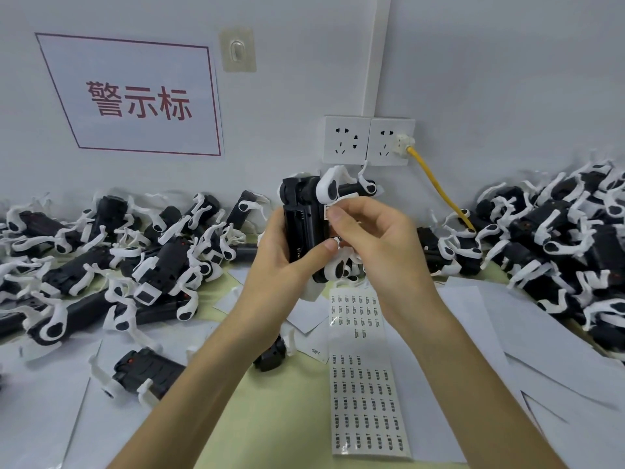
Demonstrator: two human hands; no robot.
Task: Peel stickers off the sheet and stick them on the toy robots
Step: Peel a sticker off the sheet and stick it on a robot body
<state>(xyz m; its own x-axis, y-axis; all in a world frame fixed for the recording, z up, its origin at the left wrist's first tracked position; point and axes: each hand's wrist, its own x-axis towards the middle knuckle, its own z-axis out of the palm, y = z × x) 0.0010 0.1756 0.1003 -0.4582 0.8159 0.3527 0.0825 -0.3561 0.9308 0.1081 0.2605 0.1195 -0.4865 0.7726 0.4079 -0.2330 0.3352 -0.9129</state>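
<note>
Along the bench's left edge sprawls a heap of toy robots (101, 252), black with white limbs. Your left hand (284, 255) curls fingers and thumb round one toy robot (302, 218), upright above the bench's middle. Your right hand (375, 238) pinches a small sticker (326, 211) between thumb and forefinger at that robot's dark body. The sticker sheet (367, 394) lies flat toward the near edge, bare gaps among its printed rows. A second heap (558, 238) fills the far right corner.

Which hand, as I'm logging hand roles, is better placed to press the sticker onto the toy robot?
Right. The right hand already pinches the sticker at the side of the toy robot; the left hand grips the robot's body, steadying it.
</note>
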